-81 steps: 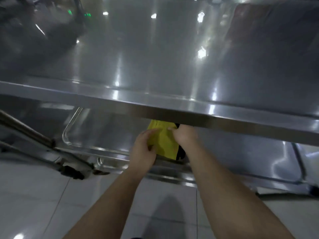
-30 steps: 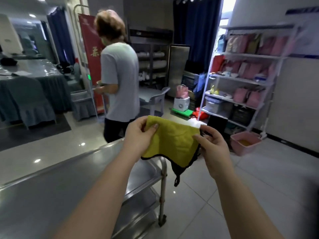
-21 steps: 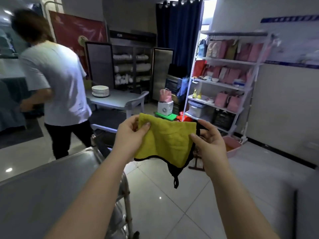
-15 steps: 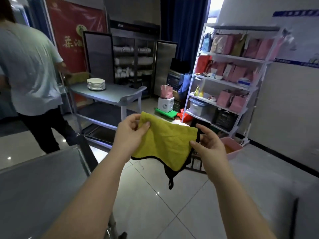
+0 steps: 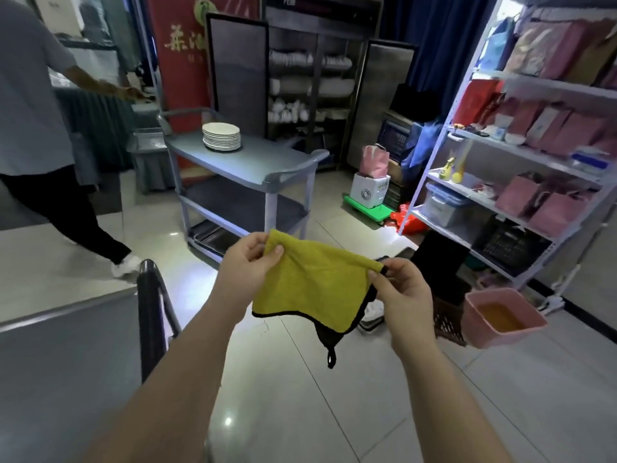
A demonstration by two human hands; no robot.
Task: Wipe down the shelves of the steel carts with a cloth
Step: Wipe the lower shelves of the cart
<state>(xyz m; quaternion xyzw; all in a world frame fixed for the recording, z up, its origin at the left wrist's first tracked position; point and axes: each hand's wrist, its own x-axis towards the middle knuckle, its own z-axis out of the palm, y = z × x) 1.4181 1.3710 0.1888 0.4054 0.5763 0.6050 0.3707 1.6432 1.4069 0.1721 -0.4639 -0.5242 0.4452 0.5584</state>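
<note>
Both hands — left hand (image 5: 248, 267), right hand (image 5: 402, 297) — pinch-grip the cloth (image 5: 312, 284).

A yellow cloth (image 5: 310, 289) is held stretched between the left hand (image 5: 248, 265) and right hand (image 5: 402, 290), beside the steel cart (image 5: 66, 362).

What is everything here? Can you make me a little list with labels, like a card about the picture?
cloth: yellow fluffy cloth with black trim, held up in the air, spread between both hands
left hand: pinching the cloth's top left corner
right hand: pinching the cloth's top right corner
steel cart: shiny steel cart shelf at lower left, not being touched
plates: stack of white round plates on a grey plastic trolley
tub: pink plastic tub on the floor, right
</note>
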